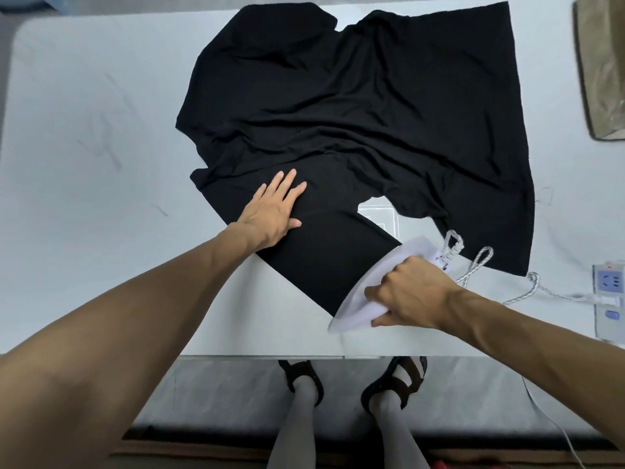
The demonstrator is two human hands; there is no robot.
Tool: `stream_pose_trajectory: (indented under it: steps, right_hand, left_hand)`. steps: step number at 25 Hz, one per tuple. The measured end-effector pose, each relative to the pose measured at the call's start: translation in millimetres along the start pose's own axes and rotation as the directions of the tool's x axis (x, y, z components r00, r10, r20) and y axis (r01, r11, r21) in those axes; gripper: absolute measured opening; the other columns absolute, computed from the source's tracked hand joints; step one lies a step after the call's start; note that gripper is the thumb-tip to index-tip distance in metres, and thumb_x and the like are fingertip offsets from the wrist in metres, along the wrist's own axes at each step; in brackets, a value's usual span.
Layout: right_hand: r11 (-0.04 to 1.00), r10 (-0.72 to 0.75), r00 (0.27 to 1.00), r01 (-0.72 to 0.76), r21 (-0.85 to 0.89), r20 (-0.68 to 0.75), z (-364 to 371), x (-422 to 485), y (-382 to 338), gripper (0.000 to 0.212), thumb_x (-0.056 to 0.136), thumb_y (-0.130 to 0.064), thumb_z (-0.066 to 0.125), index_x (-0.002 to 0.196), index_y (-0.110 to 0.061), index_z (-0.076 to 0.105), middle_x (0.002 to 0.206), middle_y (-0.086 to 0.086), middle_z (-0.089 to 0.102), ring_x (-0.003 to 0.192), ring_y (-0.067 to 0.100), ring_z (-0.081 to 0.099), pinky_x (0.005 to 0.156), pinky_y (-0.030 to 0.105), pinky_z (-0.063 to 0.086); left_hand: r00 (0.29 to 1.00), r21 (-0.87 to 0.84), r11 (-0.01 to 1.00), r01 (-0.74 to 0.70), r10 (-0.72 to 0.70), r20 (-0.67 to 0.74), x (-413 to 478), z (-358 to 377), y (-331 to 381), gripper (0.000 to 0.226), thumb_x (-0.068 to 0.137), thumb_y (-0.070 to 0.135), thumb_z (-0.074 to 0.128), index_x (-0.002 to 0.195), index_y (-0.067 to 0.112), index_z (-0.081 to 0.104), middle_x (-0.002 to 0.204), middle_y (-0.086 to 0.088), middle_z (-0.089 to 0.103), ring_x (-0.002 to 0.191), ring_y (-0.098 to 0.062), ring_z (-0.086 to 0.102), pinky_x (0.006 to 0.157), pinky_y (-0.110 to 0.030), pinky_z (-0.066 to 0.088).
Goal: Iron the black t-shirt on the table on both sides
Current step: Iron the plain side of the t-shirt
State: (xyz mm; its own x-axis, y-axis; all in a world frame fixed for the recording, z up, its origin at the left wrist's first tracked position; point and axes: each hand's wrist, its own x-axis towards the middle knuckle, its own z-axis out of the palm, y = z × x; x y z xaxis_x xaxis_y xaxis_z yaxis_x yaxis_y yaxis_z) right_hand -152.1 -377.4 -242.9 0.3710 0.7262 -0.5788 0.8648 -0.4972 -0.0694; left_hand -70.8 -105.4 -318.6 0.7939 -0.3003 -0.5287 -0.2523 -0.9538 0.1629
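Note:
The black t-shirt lies spread and creased across the white table; one sleeve points toward the near edge and lies smooth. My left hand presses flat on the shirt just above that sleeve, fingers straight. My right hand grips the handle of a white iron, which sits on the sleeve's end near the table's front edge, its tip half over bare table.
The iron's braided cord loops to the right toward a white power strip at the table's right edge. A beige bag lies at the far right. My feet in black sandals stand below the front edge.

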Motion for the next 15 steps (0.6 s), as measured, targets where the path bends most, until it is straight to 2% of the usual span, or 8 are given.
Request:
stream_pose_trajectory:
  steps: [3,5,6,8,10,11,13,15]
  right_hand:
    - [0.948,0.264,0.959,-0.239,0.209,-0.101,-1,-38,16,0.046,0.083,-0.068,0.046,0.095,-0.026,0.061,0.068,-0.001,0.064,0.059,0.023,0.056,0.052,0.029,0.037]
    - [0.799,0.542,0.823,-0.443,0.406,-0.169,-9,-64,33,0.032,0.08,-0.058,0.056,0.089,-0.027,0.062,0.066,-0.001,0.064,0.06,0.024,0.058,0.051,0.029,0.036]
    - [0.687,0.654,0.742,-0.501,0.526,-0.149,-17,-79,44,0.024,0.081,-0.049,0.057,0.089,-0.027,0.06,0.069,0.0,0.065,0.065,0.027,0.059,0.053,0.03,0.037]
    - [0.427,0.811,0.581,-0.51,0.746,-0.067,-26,-112,68,0.012,0.084,-0.038,0.055,0.087,-0.026,0.053,0.073,0.001,0.064,0.071,0.03,0.057,0.057,0.035,0.041]
    - [0.228,0.901,0.432,-0.405,0.885,-0.035,-27,-148,96,0.017,0.087,-0.041,0.053,0.083,-0.025,0.049,0.076,-0.003,0.06,0.076,0.027,0.054,0.062,0.038,0.043]
    - [0.186,0.931,0.361,-0.362,0.913,-0.046,-24,-164,110,0.021,0.088,-0.045,0.054,0.082,-0.025,0.049,0.08,-0.005,0.058,0.081,0.025,0.052,0.064,0.039,0.043]
    - [0.135,0.97,0.237,-0.38,0.915,-0.045,-15,-191,135,0.025,0.089,-0.053,0.052,0.085,-0.028,0.051,0.088,-0.006,0.053,0.087,0.022,0.049,0.069,0.039,0.043]
    - [0.068,0.989,0.15,-0.41,0.91,-0.007,0,-222,163,0.029,0.089,-0.057,0.049,0.089,-0.028,0.051,0.091,-0.006,0.051,0.083,0.023,0.051,0.068,0.038,0.041]
  left_hand:
    - [0.995,-0.165,0.982,0.096,-0.093,0.023,-3,-25,27,0.072,0.096,0.031,0.058,0.155,0.018,0.018,0.164,-0.008,0.009,0.15,-0.029,0.013,0.122,-0.042,0.017]
    - [0.987,-0.387,0.909,0.152,-0.161,0.008,-1,-48,45,0.057,0.097,0.028,0.055,0.149,0.018,0.032,0.154,-0.006,0.034,0.139,-0.027,0.037,0.115,-0.04,0.031]
    - [0.982,-0.47,0.868,0.163,-0.189,-0.008,1,-63,55,0.05,0.098,0.026,0.053,0.146,0.019,0.039,0.149,-0.005,0.044,0.134,-0.025,0.044,0.111,-0.039,0.036]
    - [0.971,-0.579,0.799,0.164,-0.235,-0.049,5,-93,80,0.04,0.099,0.024,0.052,0.139,0.019,0.049,0.139,-0.003,0.056,0.127,-0.022,0.051,0.107,-0.035,0.04]
    - [0.968,-0.646,0.748,0.152,-0.246,-0.057,9,-120,113,0.034,0.099,0.023,0.052,0.133,0.019,0.054,0.131,-0.001,0.062,0.12,-0.019,0.056,0.102,-0.031,0.041]
    - [0.969,-0.66,0.737,0.143,-0.239,-0.057,13,-130,132,0.033,0.098,0.024,0.054,0.131,0.019,0.056,0.127,-0.001,0.063,0.117,-0.018,0.058,0.1,-0.03,0.043]
    - [0.976,-0.679,0.722,0.133,-0.215,-0.037,22,-139,168,0.031,0.098,0.025,0.056,0.129,0.02,0.058,0.122,-0.002,0.064,0.11,-0.018,0.06,0.098,-0.032,0.046]
    - [0.984,-0.673,0.729,0.122,-0.178,-0.015,38,-143,213,0.032,0.097,0.026,0.057,0.129,0.02,0.058,0.125,-0.002,0.063,0.113,-0.019,0.059,0.102,-0.033,0.045]
